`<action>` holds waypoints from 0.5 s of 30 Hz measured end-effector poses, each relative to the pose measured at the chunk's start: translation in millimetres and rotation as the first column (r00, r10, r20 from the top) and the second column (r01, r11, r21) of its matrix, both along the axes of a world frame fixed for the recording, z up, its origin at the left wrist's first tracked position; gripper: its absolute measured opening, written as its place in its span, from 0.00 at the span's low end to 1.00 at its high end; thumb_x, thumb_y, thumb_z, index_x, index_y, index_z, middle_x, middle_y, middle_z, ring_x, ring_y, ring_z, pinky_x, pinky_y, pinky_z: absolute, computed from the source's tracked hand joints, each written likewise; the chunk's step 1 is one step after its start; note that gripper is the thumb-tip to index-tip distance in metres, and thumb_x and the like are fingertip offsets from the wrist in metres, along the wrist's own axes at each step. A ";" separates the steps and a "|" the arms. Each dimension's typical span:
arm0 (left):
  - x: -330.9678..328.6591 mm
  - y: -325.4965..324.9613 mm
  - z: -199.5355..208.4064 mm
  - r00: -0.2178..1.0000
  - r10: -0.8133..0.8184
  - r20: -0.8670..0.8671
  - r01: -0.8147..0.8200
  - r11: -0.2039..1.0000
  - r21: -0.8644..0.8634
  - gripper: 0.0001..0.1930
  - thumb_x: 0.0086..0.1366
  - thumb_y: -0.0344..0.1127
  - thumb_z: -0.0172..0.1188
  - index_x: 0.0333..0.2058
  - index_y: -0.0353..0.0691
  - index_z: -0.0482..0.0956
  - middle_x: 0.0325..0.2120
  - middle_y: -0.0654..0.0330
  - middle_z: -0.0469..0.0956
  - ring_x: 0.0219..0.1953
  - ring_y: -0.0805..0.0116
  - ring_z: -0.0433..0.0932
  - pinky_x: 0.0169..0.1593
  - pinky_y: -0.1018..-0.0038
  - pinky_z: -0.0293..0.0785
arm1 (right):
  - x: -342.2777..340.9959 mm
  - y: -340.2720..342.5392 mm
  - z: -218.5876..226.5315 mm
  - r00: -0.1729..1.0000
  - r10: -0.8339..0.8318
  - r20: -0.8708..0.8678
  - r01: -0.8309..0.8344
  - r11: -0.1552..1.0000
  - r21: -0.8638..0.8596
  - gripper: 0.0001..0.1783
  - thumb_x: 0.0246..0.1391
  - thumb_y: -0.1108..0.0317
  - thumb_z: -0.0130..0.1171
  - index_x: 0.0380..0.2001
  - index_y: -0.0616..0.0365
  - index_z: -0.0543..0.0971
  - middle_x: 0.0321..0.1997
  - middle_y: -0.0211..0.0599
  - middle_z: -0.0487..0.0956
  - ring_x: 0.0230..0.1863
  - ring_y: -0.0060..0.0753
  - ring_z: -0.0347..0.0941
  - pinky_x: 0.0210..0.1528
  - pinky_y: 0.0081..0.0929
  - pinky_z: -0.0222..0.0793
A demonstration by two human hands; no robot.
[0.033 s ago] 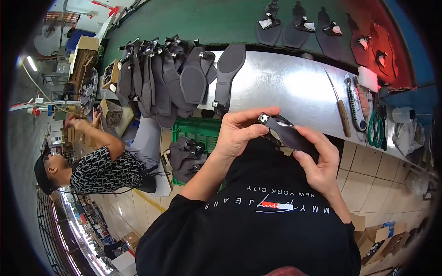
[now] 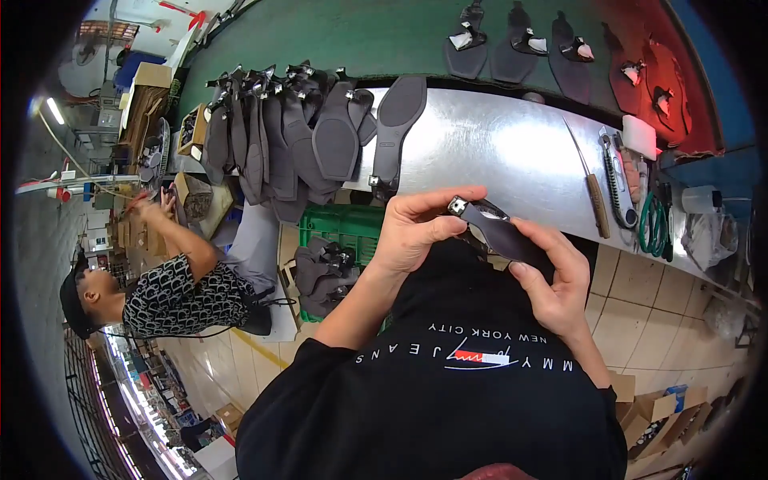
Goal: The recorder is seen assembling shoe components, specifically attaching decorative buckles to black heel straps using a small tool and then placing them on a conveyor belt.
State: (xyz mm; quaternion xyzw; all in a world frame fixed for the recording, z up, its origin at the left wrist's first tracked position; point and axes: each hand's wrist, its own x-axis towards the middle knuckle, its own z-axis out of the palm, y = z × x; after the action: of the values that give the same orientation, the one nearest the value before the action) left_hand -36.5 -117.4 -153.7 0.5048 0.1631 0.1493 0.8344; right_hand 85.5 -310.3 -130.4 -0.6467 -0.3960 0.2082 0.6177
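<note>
Steel tabletop (image 2: pixel 496 152) ahead, left fingers (image 2: pixel 445 198) and right fingers (image 2: pixel 552 242) clamp a sandal (image 2: pixel 510 241) near a white-lettered black shirt (image 2: pixel 432 416).

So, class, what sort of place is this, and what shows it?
Probably a footwear workshop: many dark sandals are heaped at a metal bench, and a wooden-handled pointed tool lies on it.

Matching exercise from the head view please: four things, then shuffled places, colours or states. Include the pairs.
1. Dark sandal piece
2. Crate
3. Pointed tool
4. Block near the tools, right

A. green
B. wooden-handled
C. between left hand and right hand
D. white

Pairs: 1-C, 2-A, 3-B, 4-D
</note>
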 end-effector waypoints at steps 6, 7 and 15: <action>0.6 0.2 1.6 1.000 0.001 0.003 -0.001 1.000 0.015 0.22 0.52 0.25 0.66 0.48 0.24 0.76 0.48 0.43 0.76 0.48 0.60 0.78 0.52 0.69 0.75 | 1.3 0.7 0.6 1.000 0.013 0.024 -0.012 1.000 -0.009 0.24 0.41 0.80 0.61 0.47 0.65 0.77 0.44 0.46 0.80 0.44 0.41 0.77 0.48 0.29 0.69; 0.2 0.9 1.2 1.000 -0.001 -0.005 0.002 1.000 0.031 0.22 0.52 0.25 0.65 0.48 0.24 0.76 0.48 0.43 0.76 0.48 0.60 0.78 0.52 0.69 0.75 | 1.7 0.9 0.7 0.999 0.015 0.036 -0.015 1.000 -0.012 0.24 0.41 0.80 0.61 0.47 0.65 0.77 0.44 0.46 0.80 0.43 0.40 0.77 0.48 0.28 0.69; -0.6 0.9 -0.8 1.000 0.008 -0.011 -0.007 0.998 0.062 0.20 0.50 0.18 0.65 0.45 0.32 0.80 0.47 0.50 0.78 0.47 0.67 0.78 0.48 0.76 0.75 | 2.1 1.7 5.2 0.997 0.017 0.070 -0.013 0.998 -0.069 0.24 0.42 0.80 0.61 0.47 0.64 0.77 0.40 0.46 0.80 0.41 0.40 0.77 0.44 0.28 0.70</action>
State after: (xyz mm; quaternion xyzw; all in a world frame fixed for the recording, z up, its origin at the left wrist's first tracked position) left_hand -37.1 -116.6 -154.6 0.5307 0.1649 0.1548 0.8168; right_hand 87.6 -308.6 -125.2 -0.6714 -0.4150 0.2033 0.5794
